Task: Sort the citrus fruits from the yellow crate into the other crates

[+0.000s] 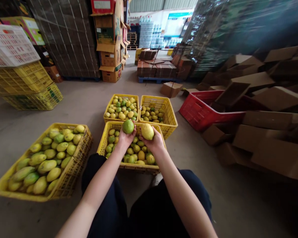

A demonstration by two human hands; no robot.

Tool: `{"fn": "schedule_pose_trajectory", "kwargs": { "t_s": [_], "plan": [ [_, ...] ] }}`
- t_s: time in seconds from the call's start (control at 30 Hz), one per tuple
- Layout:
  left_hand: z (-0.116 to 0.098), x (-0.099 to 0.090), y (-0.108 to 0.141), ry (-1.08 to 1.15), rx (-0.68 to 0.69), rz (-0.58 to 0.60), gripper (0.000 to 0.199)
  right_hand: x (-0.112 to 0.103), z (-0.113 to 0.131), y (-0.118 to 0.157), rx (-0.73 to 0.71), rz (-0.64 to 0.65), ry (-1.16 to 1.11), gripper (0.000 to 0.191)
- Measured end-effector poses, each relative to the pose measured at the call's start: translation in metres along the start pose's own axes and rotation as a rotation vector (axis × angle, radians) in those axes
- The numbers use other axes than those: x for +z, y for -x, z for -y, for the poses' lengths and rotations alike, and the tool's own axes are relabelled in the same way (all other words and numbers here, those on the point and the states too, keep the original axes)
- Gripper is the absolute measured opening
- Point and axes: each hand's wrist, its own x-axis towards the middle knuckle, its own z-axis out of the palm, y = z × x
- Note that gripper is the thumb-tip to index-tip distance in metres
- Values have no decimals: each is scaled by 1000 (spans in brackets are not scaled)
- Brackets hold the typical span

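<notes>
- Head view, centre of the frame: the left hand [125, 138] is closed around a green fruit [128, 126], fingers cupping it from below.
- Just to its right, the right hand [154, 142] holds a yellow fruit [147, 131] the same way; the two fruits sit side by side, close but apart.
- Both hands are raised over the near crate [103, 142], a yellow plastic one filled with mixed green and yellow fruit, at lower centre between the person's knees.
- Behind it, toward the middle of the frame, stand two more yellow crates: the back left crate [121, 96] well filled, the back right crate [172, 116] only partly filled.
- At lower left, a larger yellow crate [1, 190] holds bigger, elongated green-yellow fruit.
- Right of centre lies a red crate [201, 114], with flattened cardboard boxes [275, 99] piled over the right side.
- Upper left shows stacked yellow crates [27, 86]; boxes on pallets stand at top centre.
</notes>
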Motion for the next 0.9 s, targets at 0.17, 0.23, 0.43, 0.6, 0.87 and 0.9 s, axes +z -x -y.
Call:
{"fn": "schedule_pose_trajectory", "kwargs": {
  "t_s": [0.17, 0.23, 0.43, 0.6, 0.87, 0.9],
  "plan": [
    [-11, 2, 10, -55, 32, 26, 42, 2, -7, -3, 13, -38, 64, 11],
    [-14, 2, 15, -18, 70, 0, 42, 4, -7, -1, 38, -9, 90, 19],
    [-27, 2, 23, -24, 182, -85, 16, 14, -7, 4, 24, 53, 164, 11],
    [-34, 1, 22, -54, 79, 27, 35, 18, -8, -3, 53, 50, 100, 14],
    [-35, 2, 20, -125, 96, 1, 35, 26, -7, -8, 75, 214, 105, 31],
    [-35, 3, 21, -133, 92, -2, 36, 26, -8, -8, 64, 221, 123, 30]
  ]
}}
